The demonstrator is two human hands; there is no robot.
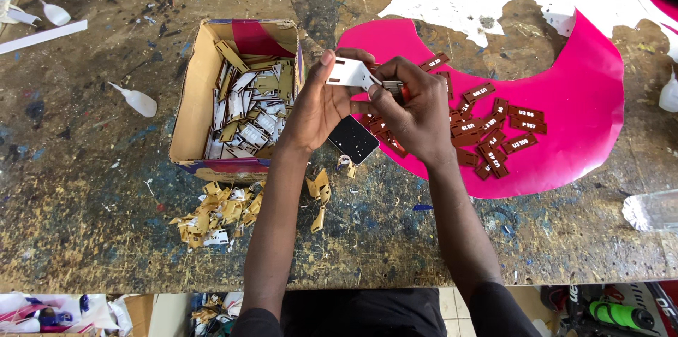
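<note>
White plastic tag point(351, 73) pinched in left hand point(318, 107); right hand point(417, 111) grips a small tool point(393, 86)

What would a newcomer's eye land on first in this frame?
Probably the bright pink sheet at right, strewn with small brown tags. At centre, the left hand and right hand hold a small white slotted piece together. To the left, an open cardboard box holds similar white and tan pieces.

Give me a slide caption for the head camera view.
Both hands, left and right, hold a small white plate above a paint-stained workbench.
</note>
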